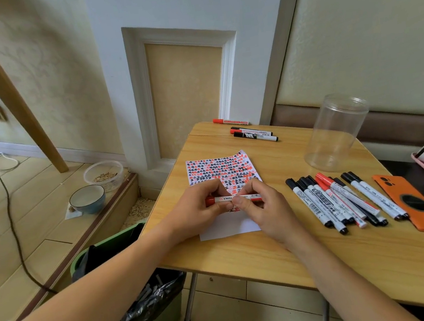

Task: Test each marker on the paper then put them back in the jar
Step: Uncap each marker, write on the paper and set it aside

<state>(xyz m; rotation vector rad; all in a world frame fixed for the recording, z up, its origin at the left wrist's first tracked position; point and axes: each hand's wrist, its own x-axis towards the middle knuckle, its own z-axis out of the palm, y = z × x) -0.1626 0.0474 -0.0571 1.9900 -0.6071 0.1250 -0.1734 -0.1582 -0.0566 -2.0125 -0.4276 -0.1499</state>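
Both hands hold 1 red marker (233,198) flat over the paper (221,171). Left hand (198,205) fingers curl round the cap end, right hand (258,202) pinches the body. Jar (336,133) stands w/ nothing in it, well apart on the right. Pull too hard & the cap could pop off, ink on fingers, or an elbow could bump the marker pile (345,202).
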